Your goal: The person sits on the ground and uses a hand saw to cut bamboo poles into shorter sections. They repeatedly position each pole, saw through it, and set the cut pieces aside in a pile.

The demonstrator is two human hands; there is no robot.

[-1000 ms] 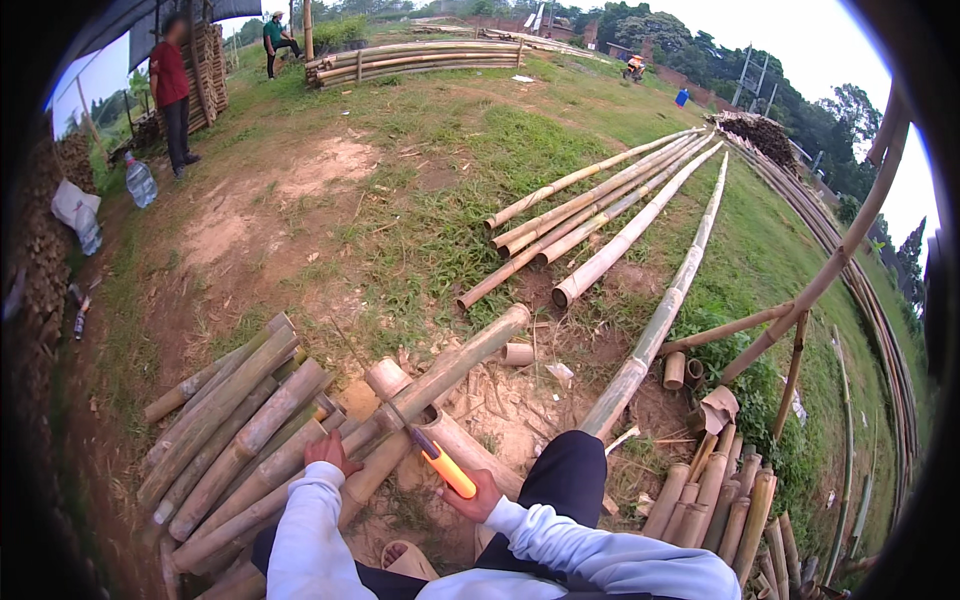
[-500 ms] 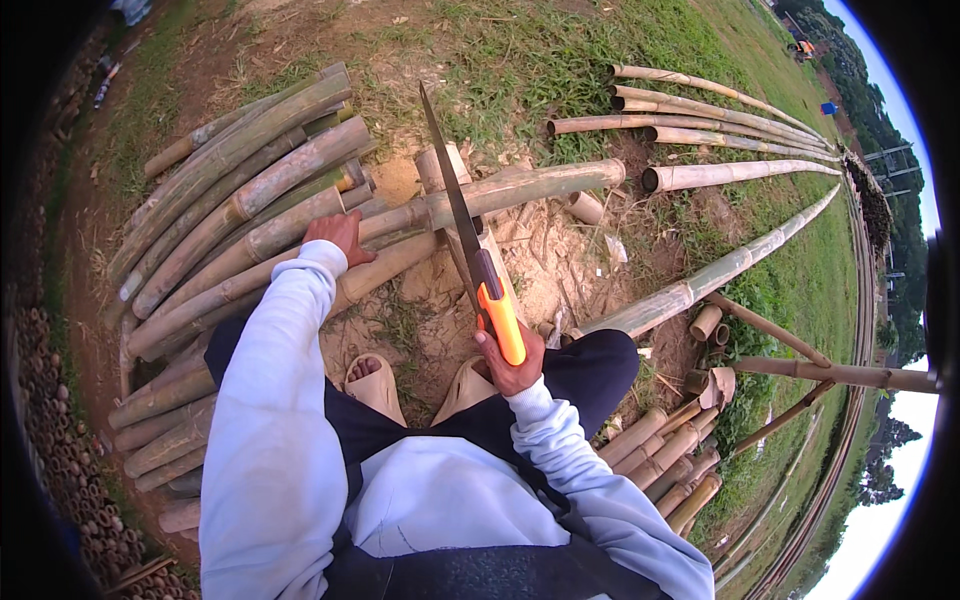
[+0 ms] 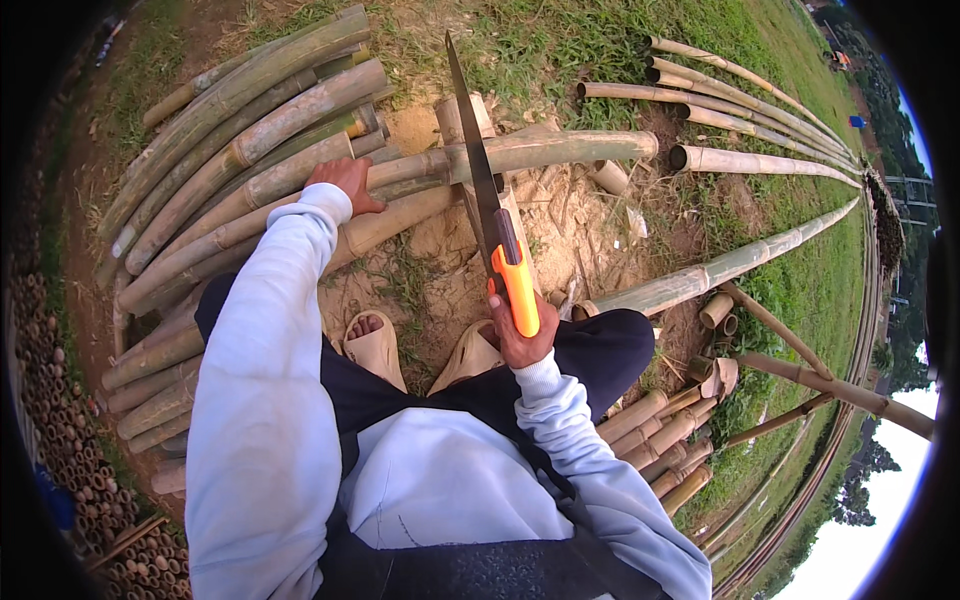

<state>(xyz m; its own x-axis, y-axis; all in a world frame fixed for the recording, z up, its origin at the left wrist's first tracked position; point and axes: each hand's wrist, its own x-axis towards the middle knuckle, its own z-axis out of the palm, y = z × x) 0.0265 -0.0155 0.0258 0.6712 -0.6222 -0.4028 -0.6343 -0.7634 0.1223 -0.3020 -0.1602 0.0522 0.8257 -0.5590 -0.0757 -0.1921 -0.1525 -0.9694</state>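
Observation:
My left hand is wrapped over a long bamboo pole, its thumb on the near side. The pole runs from the lower left to a cut end at the right. In my right hand is a handsaw with an orange handle and a long dark blade pointing away from me. The blade crosses over the pole, right of my left hand; whether its teeth touch the bamboo I cannot tell. Under the pole, a support piece shows on both sides of it.
Several bamboo poles lie stacked at the left. More long poles stretch over the grass at the right. Short cut pieces are heaped by my right knee, near a bamboo frame. Sawdust covers the ground ahead of my sandals.
The whole view has shifted, so the poles now sit higher in it. My left hand keeps its grip on the pole, and the saw stays across it in nearly the same spot.

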